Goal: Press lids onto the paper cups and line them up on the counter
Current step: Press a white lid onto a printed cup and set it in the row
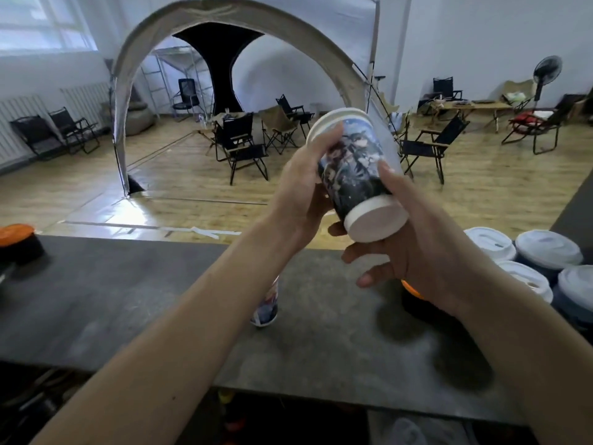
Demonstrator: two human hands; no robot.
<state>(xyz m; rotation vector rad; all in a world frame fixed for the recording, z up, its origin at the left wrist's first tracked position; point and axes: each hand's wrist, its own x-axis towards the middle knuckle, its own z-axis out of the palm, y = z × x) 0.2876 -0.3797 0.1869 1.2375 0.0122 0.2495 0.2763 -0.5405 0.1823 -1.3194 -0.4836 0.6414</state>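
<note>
Altogether, six paper cups can be counted. One dark-blue printed paper cup (353, 168) is held in the air above the dark grey counter (128, 300), over its far edge. Its long axis is tilted steeply: the white plastic lid (322, 123) is pointed up and away, slightly to the left, while the white base is turned down and toward the camera.

The lid end is gripped by the left hand (301, 187), with the thumb laid against the lid's rim. The base end is held by the right hand (426, 252), with the thumb pressed on the cup's side and the fingers curled beneath.

Four lidded dark cups (548, 252) are clustered upright at the right end of the counter, touching or just beside one another. A sixth printed cup (266, 308) stands on the counter, largely hidden behind the left forearm; whether it is lidded cannot be told.

Two black objects with orange tops are seen, one at the far left (16, 242) and one (414, 297) under the right hand.
</note>
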